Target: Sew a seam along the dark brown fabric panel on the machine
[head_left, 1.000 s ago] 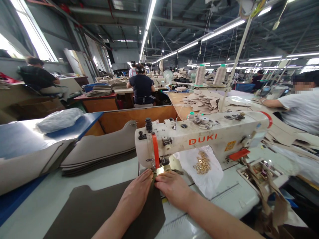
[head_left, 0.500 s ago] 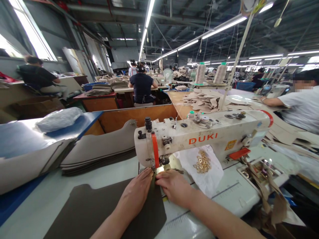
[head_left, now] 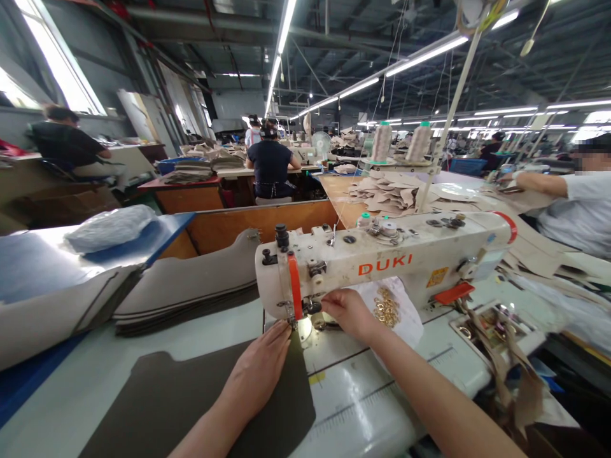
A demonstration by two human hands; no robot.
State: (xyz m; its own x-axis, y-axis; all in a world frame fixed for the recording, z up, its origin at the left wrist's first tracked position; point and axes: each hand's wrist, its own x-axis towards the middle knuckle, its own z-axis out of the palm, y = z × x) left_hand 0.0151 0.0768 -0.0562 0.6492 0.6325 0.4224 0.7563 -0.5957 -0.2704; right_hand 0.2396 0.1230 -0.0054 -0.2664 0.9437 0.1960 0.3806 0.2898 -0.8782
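A white sewing machine [head_left: 382, 261] marked DUKI stands on the pale table [head_left: 363, 394]. A dark brown panel [head_left: 191, 401] lies flat under its needle. My left hand [head_left: 260, 369] rests flat on the panel, fingertips next to the presser foot [head_left: 296, 323]. My right hand [head_left: 351, 312] reaches behind the needle, under the machine arm; its fingers touch the machine there, and whether they grip anything is hidden. A white sheet with several gold metal rings [head_left: 386, 305] lies just right of that hand.
Stacked grey panels [head_left: 191, 286] lie to the left behind the table, beside a blue surface with a plastic bag [head_left: 112, 229]. A tray of small parts [head_left: 491, 321] sits at the right. Other people sit at benches: one in a white shirt [head_left: 577, 203] at right, one in dark blue [head_left: 270, 168] ahead.
My right hand left the dark panel's edge and moved up and back behind the needle area. My left hand stayed on the panel.
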